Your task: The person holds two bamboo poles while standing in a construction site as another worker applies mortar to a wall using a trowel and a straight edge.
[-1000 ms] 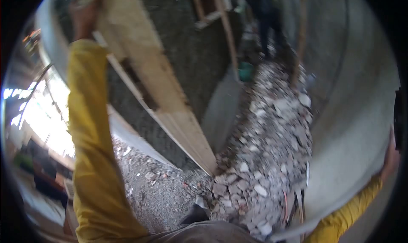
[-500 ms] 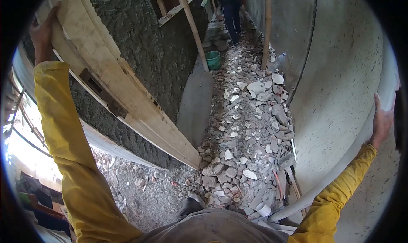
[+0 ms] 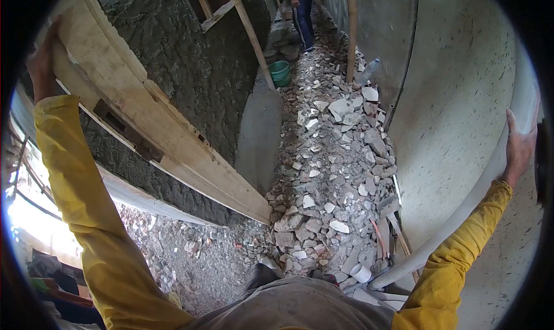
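Observation:
My left hand [image 3: 43, 67] is closed round the outer edge of a long, pale wooden board [image 3: 156, 113]. The board has rectangular cutouts along one side, and its lower end reaches the rubble. On the right, my right hand [image 3: 520, 148] grips a thick grey-white pipe [image 3: 461, 229]; its thumb shows, while most of the fingers are hidden behind. The pipe runs down beside the smooth wall [image 3: 461, 111] towards the ground near my body and looks bent in the wide lens.
Broken rubble [image 3: 329, 157] covers the narrow passage. A green bucket [image 3: 280, 73] and bamboo poles [image 3: 351, 36] stand further along, near a person [image 3: 303, 21]. A white cup-like piece [image 3: 361, 272] and a shovel [image 3: 389, 206] lie low on the right. Rough plastered wall [image 3: 167, 47] stands left.
The view has shifted slightly, so the passage appears a little higher and further left. The person ahead shows a lowered hand now. Both my hands keep their holds.

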Demonstrator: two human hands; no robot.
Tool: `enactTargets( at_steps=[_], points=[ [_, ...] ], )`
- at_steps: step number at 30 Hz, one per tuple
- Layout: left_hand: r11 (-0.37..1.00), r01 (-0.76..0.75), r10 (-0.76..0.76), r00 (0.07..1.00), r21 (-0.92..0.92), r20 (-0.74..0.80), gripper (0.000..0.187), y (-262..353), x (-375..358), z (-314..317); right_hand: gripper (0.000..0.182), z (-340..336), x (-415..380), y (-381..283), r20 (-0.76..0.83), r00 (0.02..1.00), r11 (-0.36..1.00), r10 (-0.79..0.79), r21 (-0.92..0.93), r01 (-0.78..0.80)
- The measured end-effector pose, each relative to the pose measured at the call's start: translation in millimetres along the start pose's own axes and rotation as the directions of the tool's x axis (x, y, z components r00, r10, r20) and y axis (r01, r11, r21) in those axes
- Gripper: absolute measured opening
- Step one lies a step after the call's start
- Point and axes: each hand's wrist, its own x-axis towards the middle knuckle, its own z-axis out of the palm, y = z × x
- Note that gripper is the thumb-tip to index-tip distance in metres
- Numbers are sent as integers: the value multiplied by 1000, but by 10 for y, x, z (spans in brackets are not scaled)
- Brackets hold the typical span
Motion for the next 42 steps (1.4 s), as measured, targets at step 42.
enactTargets(
  at_steps=[42],
  points=[
    [967, 135, -152, 986, -214, -66, 74, 443, -388, 83, 90, -314, -95, -241, 72, 994, 994, 85, 62, -89]
  ],
)
